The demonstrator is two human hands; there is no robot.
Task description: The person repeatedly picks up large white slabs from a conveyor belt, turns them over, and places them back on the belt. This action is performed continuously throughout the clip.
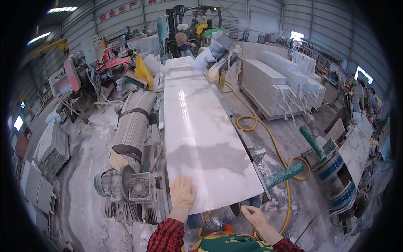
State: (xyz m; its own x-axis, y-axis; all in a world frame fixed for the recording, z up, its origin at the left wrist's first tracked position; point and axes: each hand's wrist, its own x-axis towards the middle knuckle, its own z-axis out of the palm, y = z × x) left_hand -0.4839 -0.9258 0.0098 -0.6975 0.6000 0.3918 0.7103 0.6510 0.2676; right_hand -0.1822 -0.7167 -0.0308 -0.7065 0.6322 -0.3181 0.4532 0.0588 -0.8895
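Observation:
A long polished white stone slab (201, 134) with grey veining lies on a machine bed running away from me. My left hand (182, 192), in a cream glove, rests flat on the slab's near left corner with its fingers stretched out. Just off the near edge, to the right, my right hand (254, 218) hangs in a matching glove, apart from the slab. Its fingers are loosely bent and nothing shows in them. A green roller (286, 174) juts out beside the slab's near right corner.
A dusty motor (112, 185) and strapped strips (133, 122) stand left of the bed. A yellow hose (275, 140) snakes over the floor at right, near stacked pale blocks (273, 90). One person (184, 38) is near the far end; another sits on a forklift (212, 25).

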